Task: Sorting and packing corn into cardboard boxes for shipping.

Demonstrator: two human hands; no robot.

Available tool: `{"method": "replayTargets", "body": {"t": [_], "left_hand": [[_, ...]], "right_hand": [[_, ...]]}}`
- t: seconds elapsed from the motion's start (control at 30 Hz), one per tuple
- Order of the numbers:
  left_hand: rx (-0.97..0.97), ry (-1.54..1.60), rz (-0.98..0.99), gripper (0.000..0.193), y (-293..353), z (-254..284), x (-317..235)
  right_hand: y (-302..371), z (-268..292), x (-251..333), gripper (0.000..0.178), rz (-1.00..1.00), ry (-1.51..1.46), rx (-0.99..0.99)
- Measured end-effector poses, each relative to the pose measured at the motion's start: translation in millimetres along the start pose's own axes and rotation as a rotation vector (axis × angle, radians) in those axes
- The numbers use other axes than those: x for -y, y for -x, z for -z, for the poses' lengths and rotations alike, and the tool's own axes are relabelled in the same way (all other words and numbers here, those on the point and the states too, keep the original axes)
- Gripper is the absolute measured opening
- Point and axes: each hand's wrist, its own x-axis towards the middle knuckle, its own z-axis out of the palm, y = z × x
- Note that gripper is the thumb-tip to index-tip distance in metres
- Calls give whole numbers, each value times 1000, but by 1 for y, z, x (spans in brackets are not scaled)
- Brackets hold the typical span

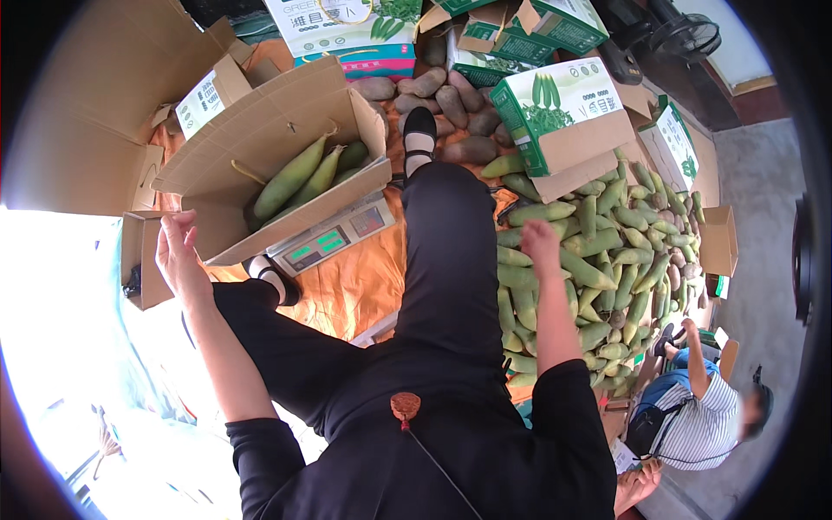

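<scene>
My left hand (pixel 178 256) is beside the left edge of an open cardboard box (pixel 238 143), its fingers loosely bent and apart, with nothing visible in them. Several long green radishes (pixel 293 178) lie in that box. Under the box is a digital scale (pixel 334 238) with lit green figures. My right hand (pixel 541 247) is closed over the left side of a big heap of green radishes (pixel 620 251). Its back is toward me, so whatever its fingers hold, if anything, is hidden.
An orange sheet (pixel 347 299) covers the floor. Brownish-red roots (pixel 451 104) lie ahead of my foot. A green-and-white carton (pixel 563 108) stands by the heap, with more cartons behind. A fan (pixel 680 35) is at the far right. Another person (pixel 702 412) works at lower right.
</scene>
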Motion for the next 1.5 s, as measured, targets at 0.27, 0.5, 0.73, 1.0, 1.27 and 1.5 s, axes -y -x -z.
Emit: {"method": "replayTargets", "body": {"t": [0.27, 0.5, 0.73, 1.0, 1.27, 1.5], "left_hand": [[-27, 8, 8, 36, -2, 5, 1], [-47, -9, 25, 36, -3, 8, -3], [-43, -29, 23, 38, -3, 8, -2], [-35, -35, 0, 39, -2, 9, -2], [-38, -15, -5, 37, -4, 9, -1], [-37, -10, -30, 35, 2, 11, -18]], "right_hand": [[10, -89, 240, 21, 580, 174, 272], [19, -199, 287, 23, 834, 554, 398], [-7, -236, 234, 29, 733, 685, 319], [-12, -237, 232, 35, 629, 736, 348], [-15, -239, 237, 33, 604, 815, 400], [-17, -245, 240, 37, 550, 963, 406]]}}
